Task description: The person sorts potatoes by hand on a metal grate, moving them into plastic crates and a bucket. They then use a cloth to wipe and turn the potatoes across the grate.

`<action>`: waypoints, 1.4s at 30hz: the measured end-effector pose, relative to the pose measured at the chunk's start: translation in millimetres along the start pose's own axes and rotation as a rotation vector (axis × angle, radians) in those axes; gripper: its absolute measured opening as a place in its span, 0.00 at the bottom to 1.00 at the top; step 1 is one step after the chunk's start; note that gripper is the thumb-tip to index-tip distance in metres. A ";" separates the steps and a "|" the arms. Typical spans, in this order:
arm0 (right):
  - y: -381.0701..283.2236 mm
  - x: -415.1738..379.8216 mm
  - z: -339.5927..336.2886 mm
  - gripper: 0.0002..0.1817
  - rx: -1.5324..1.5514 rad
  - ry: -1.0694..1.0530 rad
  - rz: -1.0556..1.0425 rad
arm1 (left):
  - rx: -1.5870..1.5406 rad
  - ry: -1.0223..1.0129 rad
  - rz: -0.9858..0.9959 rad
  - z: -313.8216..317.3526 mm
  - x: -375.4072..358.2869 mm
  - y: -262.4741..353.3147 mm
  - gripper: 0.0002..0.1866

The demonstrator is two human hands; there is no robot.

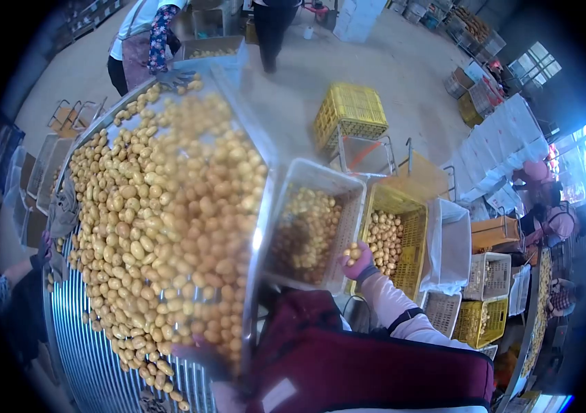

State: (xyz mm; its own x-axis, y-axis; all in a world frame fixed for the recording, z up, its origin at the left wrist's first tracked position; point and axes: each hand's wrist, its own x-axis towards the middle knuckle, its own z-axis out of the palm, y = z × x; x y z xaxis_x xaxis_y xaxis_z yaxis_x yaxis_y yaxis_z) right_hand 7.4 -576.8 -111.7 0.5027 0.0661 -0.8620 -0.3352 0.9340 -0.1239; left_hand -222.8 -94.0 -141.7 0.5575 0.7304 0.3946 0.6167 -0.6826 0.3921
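Note:
My right hand [362, 267], in a purple glove, is closed around a few small potatoes [353, 252]. It is over the rim between a whitish crate [360, 194] and a yellow crate [422, 241], both with potatoes in them. My left hand [200, 352], gloved and hazy, reaches low over the near part of a big heap of potatoes [134, 227]. The heap lies on a metal roller table [76, 337] with a raised metal edge. Haze hides the left fingers.
Across the table a person's gloved hand [174, 77] rests by the heap; another person's hand [46, 248] is at the left edge. Stacked yellow crates [351, 110] stand on the floor ahead. More crates, including a plastic-lined one [448, 241], line the right.

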 end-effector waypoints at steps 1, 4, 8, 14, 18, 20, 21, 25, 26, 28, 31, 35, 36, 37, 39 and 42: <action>-10.7 5.1 3.7 0.18 0.008 0.043 -0.018 | 0.036 0.003 0.113 14.4 12.5 5.6 0.37; -54.3 49.2 1.8 0.18 0.000 -0.073 -0.069 | 0.072 -0.052 0.300 29.0 33.4 21.0 0.38; -109.6 54.5 61.9 0.16 -0.081 -0.186 -0.287 | -0.257 -0.213 0.105 20.3 42.0 29.5 0.36; -146.7 89.8 186.7 0.19 -0.675 -0.530 -0.894 | -0.176 0.097 0.146 -100.2 91.4 76.1 0.35; -32.5 128.8 238.0 0.33 -1.520 -0.519 -1.465 | 0.180 0.097 -0.115 -81.3 81.5 -17.9 0.39; 90.4 76.0 268.1 0.42 -1.863 -0.705 -1.503 | 0.397 0.044 0.054 -55.0 65.1 -27.1 0.40; 152.3 48.5 283.6 0.47 -2.007 -0.823 -1.519 | 0.326 0.021 0.032 -61.0 69.3 4.2 0.42; 271.3 1.9 338.9 0.48 -2.498 -0.885 -1.307 | 0.129 -0.195 -0.082 -52.7 65.7 77.3 0.47; 286.4 21.7 341.4 0.47 -2.388 -0.967 -1.499 | 0.081 -0.209 -0.107 -36.8 52.7 79.5 0.46; 307.9 83.8 340.0 0.46 -2.088 -1.132 -1.832 | 0.009 -0.238 -0.114 -34.2 43.8 77.2 0.43; 315.5 136.4 377.7 0.45 -2.017 -1.133 -2.094 | -0.086 -0.216 -0.135 -74.5 78.1 76.7 0.34; 314.3 164.1 409.4 0.46 -2.202 -0.967 -2.109 | 0.361 0.339 -0.355 -128.7 86.8 -21.6 0.28; 311.9 183.5 416.0 0.46 -2.083 -1.070 -2.127 | 0.511 0.451 -0.432 -146.1 85.5 -53.9 0.27; 313.5 193.0 418.2 0.47 -2.099 -0.978 -2.171 | 0.658 0.571 -0.500 -156.2 83.1 -80.9 0.26; 321.7 184.3 416.9 0.48 -2.191 -0.828 -2.147 | 0.866 0.191 -0.757 -158.7 79.3 -110.8 0.24; 329.3 166.4 418.9 0.51 -2.346 -0.687 -2.028 | 0.946 0.046 -0.917 -111.0 73.9 -120.1 0.23</action>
State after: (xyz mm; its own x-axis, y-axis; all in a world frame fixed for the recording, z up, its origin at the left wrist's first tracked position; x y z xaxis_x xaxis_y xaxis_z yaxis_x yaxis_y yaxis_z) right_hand 314.4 -111.1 -89.9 0.6771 0.6533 0.3387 0.6933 -0.7206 0.0042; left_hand -317.3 39.3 -67.4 -0.2756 0.9016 0.3335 0.9168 0.3508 -0.1910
